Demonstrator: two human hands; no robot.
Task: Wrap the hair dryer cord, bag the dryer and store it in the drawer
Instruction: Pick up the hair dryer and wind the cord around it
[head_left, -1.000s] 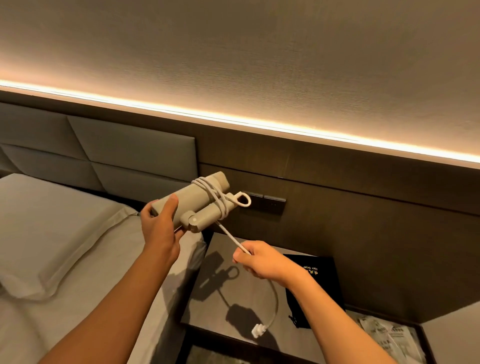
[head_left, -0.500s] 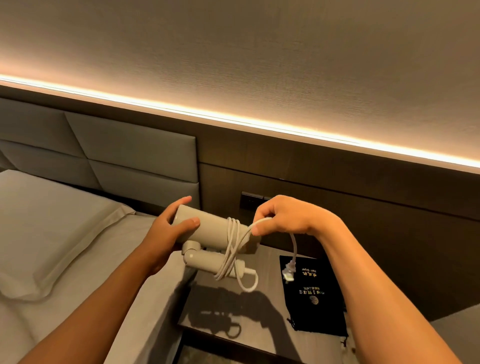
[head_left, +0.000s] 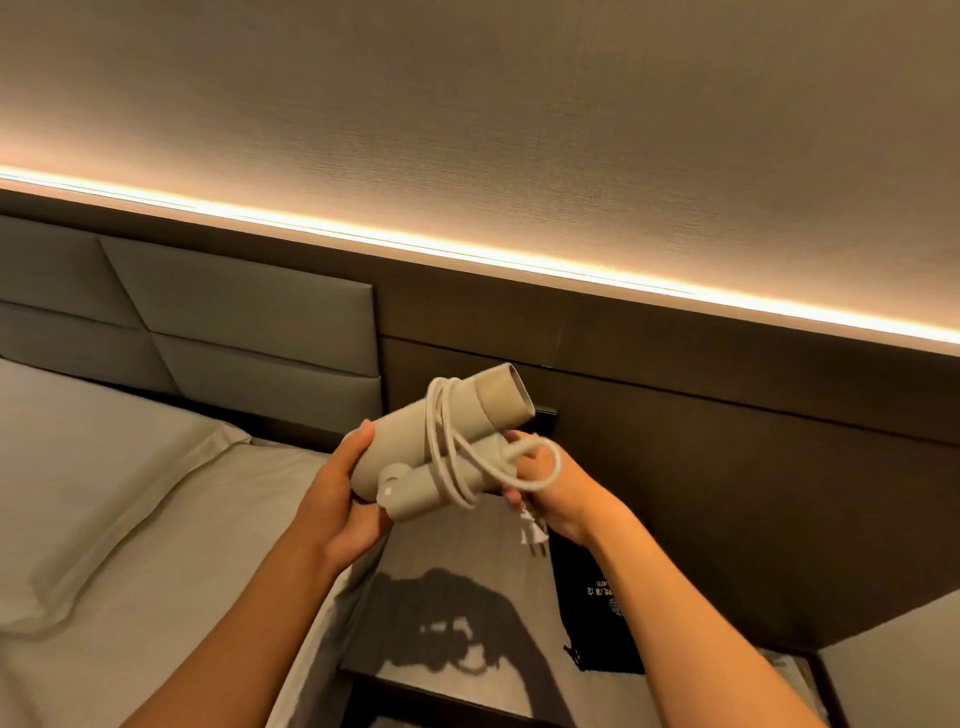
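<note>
At mid-frame our left hand wraps the rear of the beige cylindrical hair dryer, thumb on top. Our right hand grips the folded handle's end, curled around a loop of white cord, its plug dangling above the grey tabletop. Half a second ago the right hand was above the barrel; now it sits lower, the nozzle tilted up.
</note>
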